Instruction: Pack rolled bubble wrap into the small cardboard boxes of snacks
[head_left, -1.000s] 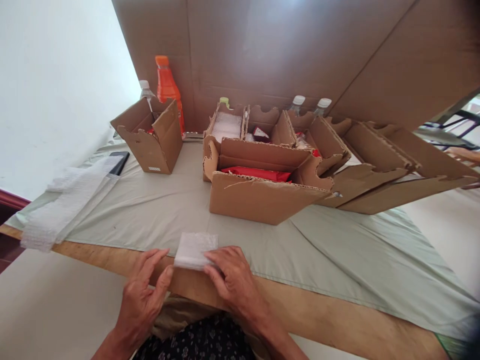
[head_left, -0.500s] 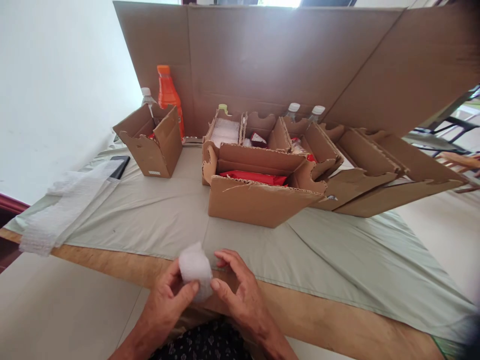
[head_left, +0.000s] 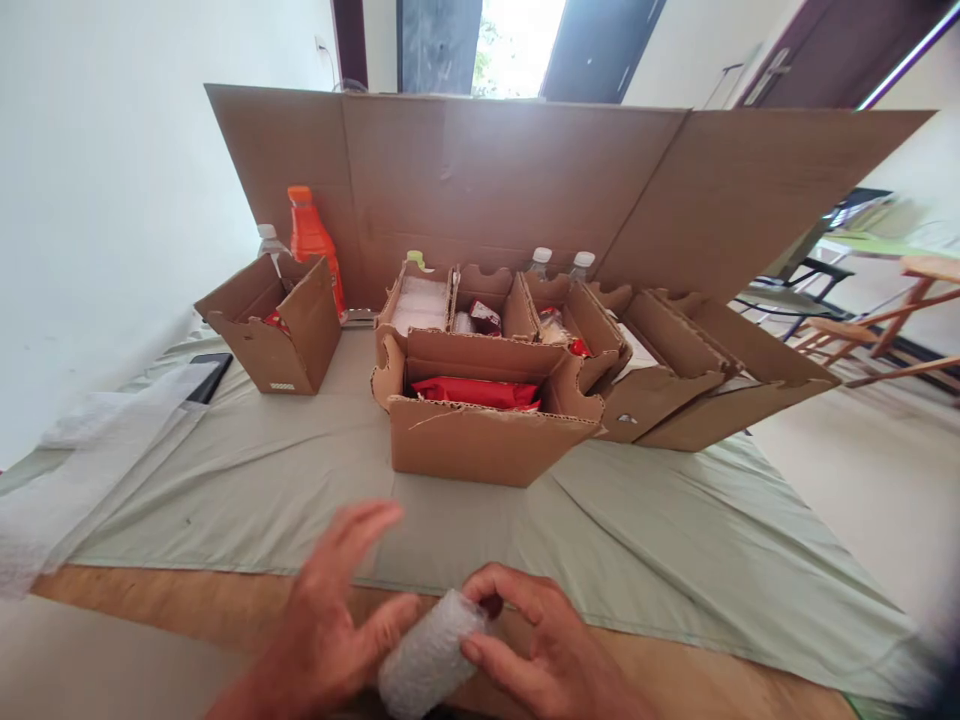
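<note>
A roll wrapped in bubble wrap (head_left: 431,660) lies tilted at the table's front edge, low in the view. My right hand (head_left: 532,630) grips its upper end between thumb and fingers; a small dark spot shows by the fingertips. On the roll's other side my left hand (head_left: 337,590) is spread and blurred, its thumb near the wrap. Beyond the hands stands an open cardboard box (head_left: 480,445) with a red packet (head_left: 476,392) inside.
More open cardboard boxes (head_left: 660,400) stand in a row behind. At the left are a small box (head_left: 289,345), an orange bottle (head_left: 315,240), a black phone (head_left: 211,376) and loose bubble wrap (head_left: 97,450). A cardboard panel (head_left: 487,180) rises behind.
The view has tilted up. My left hand has let go of the roll and opened; the roll has turned and shifted right, now held by my right hand.
</note>
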